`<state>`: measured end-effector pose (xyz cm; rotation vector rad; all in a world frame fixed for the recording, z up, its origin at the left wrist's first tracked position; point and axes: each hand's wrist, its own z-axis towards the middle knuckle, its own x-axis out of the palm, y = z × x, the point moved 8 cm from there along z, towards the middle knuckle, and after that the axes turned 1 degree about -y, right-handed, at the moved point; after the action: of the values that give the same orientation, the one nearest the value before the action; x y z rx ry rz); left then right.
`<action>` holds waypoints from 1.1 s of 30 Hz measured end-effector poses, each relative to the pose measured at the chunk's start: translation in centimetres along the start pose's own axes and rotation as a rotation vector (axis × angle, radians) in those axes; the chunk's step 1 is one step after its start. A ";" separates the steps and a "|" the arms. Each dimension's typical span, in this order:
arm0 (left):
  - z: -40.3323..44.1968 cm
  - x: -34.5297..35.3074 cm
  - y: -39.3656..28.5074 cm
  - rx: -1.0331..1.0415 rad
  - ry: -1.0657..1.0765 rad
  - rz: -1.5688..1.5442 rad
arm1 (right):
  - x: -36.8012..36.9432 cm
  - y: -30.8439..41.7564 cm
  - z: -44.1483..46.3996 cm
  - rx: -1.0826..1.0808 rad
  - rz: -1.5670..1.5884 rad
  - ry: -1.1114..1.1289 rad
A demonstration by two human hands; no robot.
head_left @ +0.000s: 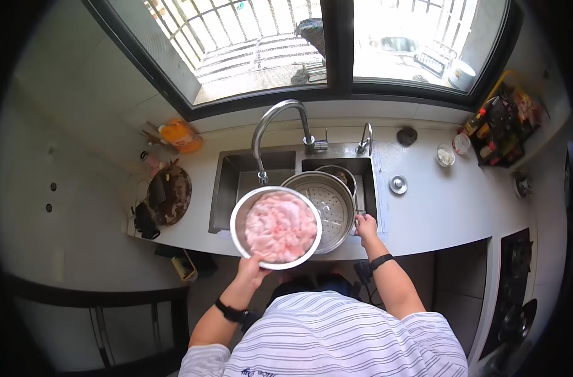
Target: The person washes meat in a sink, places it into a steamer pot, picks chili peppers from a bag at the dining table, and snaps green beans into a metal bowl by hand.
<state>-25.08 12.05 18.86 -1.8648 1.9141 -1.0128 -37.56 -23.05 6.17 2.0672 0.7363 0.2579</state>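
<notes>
My left hand (pixel 252 270) grips the near rim of a metal bowl (pixel 237 227), which holds pale pink raw meat (pixel 283 226). Its fingers are closed on the rim, partly hidden under the bowl. My right hand (pixel 365 227) is closed round the side handle of a steamer pot (pixel 329 204) with a perforated bottom. This pot lies over the right sink basin and the counter's front edge, and the bowl overlaps its left side. Behind it, a smaller pot (pixel 351 178) stands in the right basin, its contents mostly hidden.
A tall curved faucet (pixel 259 135) rises behind the double sink (pixel 218 188). Left are a round wooden board (pixel 181 195) and an orange bottle (pixel 180 136). On the right are a sink strainer (pixel 398 184), a dark scrubber (pixel 406 136), a small white bowl (pixel 445 155) and a condiment rack (pixel 503 135).
</notes>
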 end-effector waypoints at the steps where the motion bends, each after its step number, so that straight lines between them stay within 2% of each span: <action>1: 1.0 0.4 0.5 0.005 -0.056 0.065 | 0.0 -0.5 -0.4 0.056 0.150 0.021; 5: 1.9 4.1 0.0 0.081 -0.122 0.276 | 0.3 0.0 -1.4 0.046 0.226 0.086; 9: 5.9 2.7 -0.1 0.160 -0.168 0.369 | 0.4 1.0 -1.4 -0.004 0.248 0.053; 13: 4.1 5.7 -3.4 0.262 -0.245 0.581 | -0.1 -0.7 -0.3 0.041 0.184 0.024; 15: 4.9 7.0 -5.8 0.738 -0.146 1.011 | 0.0 -0.4 -0.2 0.025 0.211 0.005; 16: 4.6 7.5 -6.1 0.740 -0.141 1.018 | 0.0 -0.3 -0.1 0.008 0.224 -0.007; 18: 0.2 11.9 -8.8 1.267 -0.184 1.246 | -0.1 -0.2 0.0 -0.010 0.212 -0.016; 19: -1.2 13.1 -9.5 1.268 -0.185 1.248 | -0.2 0.0 0.0 -0.005 0.191 -0.020; 21: -2.9 14.7 -10.3 1.094 -0.217 1.351 | 0.1 0.3 -0.5 -0.003 0.170 -0.016; 22: -3.3 15.0 -10.7 1.096 -0.223 1.351 | 0.1 0.3 -0.7 0.009 0.157 -0.027; 25: -5.7 16.7 -11.7 1.448 -0.254 1.438 | 0.9 0.0 -1.1 0.004 0.158 -0.045; 30: -6.6 16.2 -12.9 1.569 -0.289 1.411 | 2.1 -1.0 -0.9 -0.011 0.183 -0.070; 33: -7.0 16.2 -13.5 1.652 -0.313 1.390 | 2.7 -1.8 -0.3 0.066 0.292 0.022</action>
<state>-21.39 -0.37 36.85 0.2734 0.9017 -0.9616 -36.30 -20.49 4.66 2.2365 0.4591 0.4245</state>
